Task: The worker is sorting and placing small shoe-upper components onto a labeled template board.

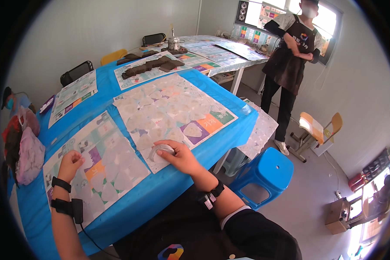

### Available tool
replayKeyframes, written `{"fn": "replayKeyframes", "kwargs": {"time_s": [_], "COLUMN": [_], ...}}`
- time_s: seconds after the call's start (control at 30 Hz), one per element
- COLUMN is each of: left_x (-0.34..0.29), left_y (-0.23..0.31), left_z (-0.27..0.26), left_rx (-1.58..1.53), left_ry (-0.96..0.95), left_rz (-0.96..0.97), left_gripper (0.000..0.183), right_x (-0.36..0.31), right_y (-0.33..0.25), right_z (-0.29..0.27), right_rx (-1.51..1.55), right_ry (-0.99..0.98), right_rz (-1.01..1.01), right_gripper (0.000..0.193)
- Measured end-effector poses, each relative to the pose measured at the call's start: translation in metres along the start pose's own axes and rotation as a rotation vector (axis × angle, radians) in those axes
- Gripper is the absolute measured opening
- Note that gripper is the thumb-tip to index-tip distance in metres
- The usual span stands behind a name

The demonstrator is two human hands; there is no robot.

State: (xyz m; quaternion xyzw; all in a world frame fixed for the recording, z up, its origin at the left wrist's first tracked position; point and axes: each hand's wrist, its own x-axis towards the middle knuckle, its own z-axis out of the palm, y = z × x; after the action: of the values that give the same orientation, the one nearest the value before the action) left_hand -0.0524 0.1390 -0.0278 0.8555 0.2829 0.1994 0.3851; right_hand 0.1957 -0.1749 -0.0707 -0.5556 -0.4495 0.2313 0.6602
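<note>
My right hand (177, 157) is closed around a pale grey round thing with a curved rim (160, 151); its exact kind I cannot make out. It rests at the near corner of a large printed sheet (160, 108) marked with pale, uneven patches. Over another printed sheet (112, 151) to the left, my left hand (71, 164) is raised, its fingers curled and the thumb close to them. Whether anything is between those fingers is hidden. Both sheets lie on a blue-covered table (138, 186).
Dark brown slabs (151, 67) lie on a sheet farther back, near a metal pot (173, 43). A blue stool (268, 175) stands right of the table, a wooden chair (318, 128) beyond. One person (290, 56) stands with arms crossed; another (19, 102) is at left, near plastic bags (30, 151).
</note>
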Motion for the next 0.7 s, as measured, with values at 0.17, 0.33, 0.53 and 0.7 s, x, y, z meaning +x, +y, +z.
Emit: {"fn": "replayKeyframes", "kwargs": {"time_s": [0.17,0.33,0.53,0.7], "left_x": [-0.003,0.005,0.035,0.051], "left_y": [-0.008,-0.019,-0.114,-0.16], "left_z": [-0.003,0.004,-0.056,-0.131], "left_rx": [0.025,0.037,0.129,0.006], "left_ry": [0.005,0.01,-0.077,0.026], "left_rz": [-0.005,0.064,0.107,-0.009], "left_gripper": [0.01,0.01,0.02,0.042], "right_x": [0.001,-0.004,0.006,0.006], "right_y": [-0.001,0.002,0.012,0.005], "right_z": [0.004,0.001,0.016,0.035], "right_rx": [-0.037,-0.03,-0.153,-0.33], "right_ry": [0.007,0.043,0.138,0.22], "right_rz": [-0.036,-0.071,-0.27,-0.448], "right_gripper": [0.027,0.026,0.03,0.031]}}
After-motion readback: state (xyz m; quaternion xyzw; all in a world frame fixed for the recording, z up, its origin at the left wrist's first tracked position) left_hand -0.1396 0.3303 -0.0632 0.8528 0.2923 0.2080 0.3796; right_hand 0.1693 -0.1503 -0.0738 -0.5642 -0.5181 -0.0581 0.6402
